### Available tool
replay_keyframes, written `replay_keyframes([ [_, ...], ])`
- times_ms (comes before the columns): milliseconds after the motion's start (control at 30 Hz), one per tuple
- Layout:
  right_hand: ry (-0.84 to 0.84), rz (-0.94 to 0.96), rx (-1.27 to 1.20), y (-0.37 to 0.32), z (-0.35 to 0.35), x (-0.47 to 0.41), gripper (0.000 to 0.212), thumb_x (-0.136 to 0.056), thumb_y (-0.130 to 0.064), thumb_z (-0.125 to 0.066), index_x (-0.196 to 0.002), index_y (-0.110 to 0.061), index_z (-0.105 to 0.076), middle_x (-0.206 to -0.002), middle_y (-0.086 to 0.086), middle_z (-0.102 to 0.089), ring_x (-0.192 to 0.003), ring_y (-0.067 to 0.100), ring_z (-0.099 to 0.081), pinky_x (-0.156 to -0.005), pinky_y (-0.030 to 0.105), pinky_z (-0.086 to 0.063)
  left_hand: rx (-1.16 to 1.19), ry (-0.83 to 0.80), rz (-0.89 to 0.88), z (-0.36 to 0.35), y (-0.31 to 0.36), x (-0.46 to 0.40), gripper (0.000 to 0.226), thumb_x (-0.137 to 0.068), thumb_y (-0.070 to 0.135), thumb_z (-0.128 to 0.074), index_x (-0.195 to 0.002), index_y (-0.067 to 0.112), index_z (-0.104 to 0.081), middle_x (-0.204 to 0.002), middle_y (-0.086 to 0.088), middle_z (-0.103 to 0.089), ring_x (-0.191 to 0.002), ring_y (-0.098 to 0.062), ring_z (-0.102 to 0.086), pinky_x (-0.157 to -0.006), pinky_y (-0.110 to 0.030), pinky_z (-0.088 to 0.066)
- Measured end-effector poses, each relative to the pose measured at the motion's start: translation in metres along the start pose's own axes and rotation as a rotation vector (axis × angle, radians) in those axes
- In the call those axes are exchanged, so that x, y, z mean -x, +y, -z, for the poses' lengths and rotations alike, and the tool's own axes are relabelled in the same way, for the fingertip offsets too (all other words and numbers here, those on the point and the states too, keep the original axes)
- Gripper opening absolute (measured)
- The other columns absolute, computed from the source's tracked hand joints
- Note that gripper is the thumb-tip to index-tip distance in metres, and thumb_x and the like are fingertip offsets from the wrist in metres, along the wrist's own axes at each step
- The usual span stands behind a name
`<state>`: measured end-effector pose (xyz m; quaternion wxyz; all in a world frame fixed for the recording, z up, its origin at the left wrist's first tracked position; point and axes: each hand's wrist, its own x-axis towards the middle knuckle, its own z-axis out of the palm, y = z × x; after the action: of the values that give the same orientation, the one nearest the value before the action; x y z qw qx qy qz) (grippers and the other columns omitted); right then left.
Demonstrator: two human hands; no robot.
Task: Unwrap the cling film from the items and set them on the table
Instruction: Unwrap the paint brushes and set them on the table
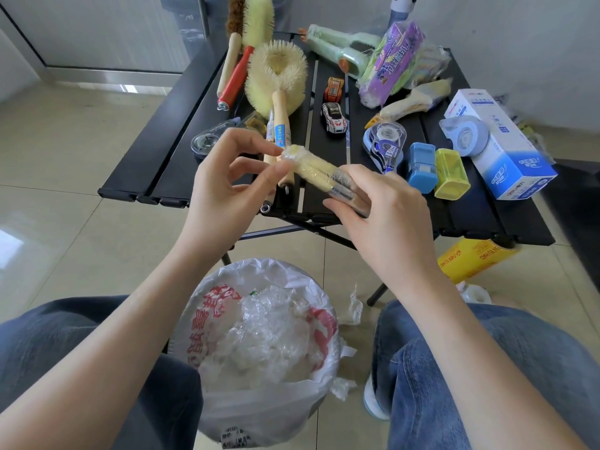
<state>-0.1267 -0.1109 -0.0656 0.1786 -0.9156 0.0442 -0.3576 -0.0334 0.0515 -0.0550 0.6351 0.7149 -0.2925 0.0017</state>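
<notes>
I hold a small yellow brush wrapped in cling film (316,168) above the near edge of the black folding table (487,219). My right hand (386,219) grips its handle end, which is partly hidden by my fingers. My left hand (227,190) pinches the film at the yellow tip between thumb and fingers. Unwrapped things lie on the table: three large bristle brushes (276,76), two toy cars (333,102) and correction tape dispensers (383,144). Still in film at the back are a green brush (344,48) and a purple packet (393,63).
A bin lined with a white bag (259,345) full of crumpled film stands between my knees. Film scraps (352,308) lie on the tiled floor. A yellow cling film box (470,259) sits under the table's right side. Blue and yellow sharpeners (435,172) and a blue-white box (500,144) crowd the right.
</notes>
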Motion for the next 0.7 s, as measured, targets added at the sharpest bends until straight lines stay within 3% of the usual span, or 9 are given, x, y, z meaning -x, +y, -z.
replay_keyframes([
  [133, -0.039, 0.029, 0.025, 0.002, -0.001, 0.001, 0.024, -0.078, -0.02, -0.077, -0.098, -0.012, -0.067, -0.072, 0.001, -0.065, -0.065, 0.027, -0.053, -0.054, 0.032, -0.043, -0.05, 0.012, -0.002, 0.002, -0.001, -0.002, 0.008, -0.087, 0.016, -0.068, -0.086, 0.019, -0.061, -0.091, 0.005, -0.066, -0.077, -0.011, -0.067, -0.069, -0.03, -0.059],
  [200, -0.052, 0.031, 0.029, 0.003, -0.001, 0.001, 0.024, -0.079, -0.021, -0.076, -0.1, -0.013, -0.068, -0.073, 0.001, -0.065, -0.065, 0.026, -0.055, -0.053, 0.031, -0.043, -0.062, -0.006, -0.015, 0.004, -0.002, -0.004, 0.012, -0.088, 0.013, -0.066, -0.083, 0.021, -0.06, -0.092, 0.004, -0.065, -0.078, -0.006, -0.064, -0.069, -0.025, -0.057],
  [267, -0.055, 0.022, 0.014, 0.005, 0.0, -0.001, 0.025, -0.081, -0.023, -0.074, -0.104, -0.015, -0.068, -0.075, 0.001, -0.065, -0.063, 0.025, -0.058, -0.051, 0.033, -0.047, -0.033, -0.047, -0.025, 0.006, -0.001, -0.005, 0.014, -0.091, 0.01, -0.063, -0.083, 0.021, -0.058, -0.089, 0.013, -0.065, -0.081, -0.006, -0.063, -0.069, -0.023, -0.056],
  [433, -0.041, 0.044, 0.058, 0.006, 0.001, -0.004, 0.024, -0.083, -0.023, -0.071, -0.106, -0.018, -0.067, -0.075, 0.001, -0.06, -0.06, 0.026, -0.057, -0.046, 0.037, -0.047, 0.053, -0.058, -0.022, 0.01, 0.001, -0.006, 0.017, -0.096, 0.004, -0.05, -0.084, 0.016, -0.05, -0.092, 0.009, -0.068, -0.091, -0.015, -0.067, -0.077, -0.033, -0.059],
  [567, -0.037, 0.043, 0.074, 0.01, 0.0, -0.003, 0.025, -0.081, -0.02, -0.073, -0.105, -0.017, -0.068, -0.074, 0.003, -0.057, -0.058, 0.028, -0.054, -0.045, 0.035, -0.045, 0.038, -0.013, -0.016, 0.009, 0.002, -0.005, 0.017, -0.098, 0.004, -0.049, -0.086, 0.016, -0.047, -0.086, 0.004, -0.073, -0.086, -0.021, -0.07, -0.076, -0.038, -0.059],
  [700, -0.046, 0.046, 0.091, 0.012, 0.0, -0.002, 0.026, -0.08, -0.016, -0.074, -0.106, -0.015, -0.068, -0.074, 0.005, -0.059, -0.059, 0.028, -0.055, -0.047, 0.037, -0.046, -0.061, 0.052, -0.078, 0.012, 0.006, -0.003, 0.012, -0.094, 0.012, -0.059, -0.089, 0.023, -0.056, -0.087, 0.005, -0.067, -0.08, -0.013, -0.065, -0.071, -0.038, -0.058],
])
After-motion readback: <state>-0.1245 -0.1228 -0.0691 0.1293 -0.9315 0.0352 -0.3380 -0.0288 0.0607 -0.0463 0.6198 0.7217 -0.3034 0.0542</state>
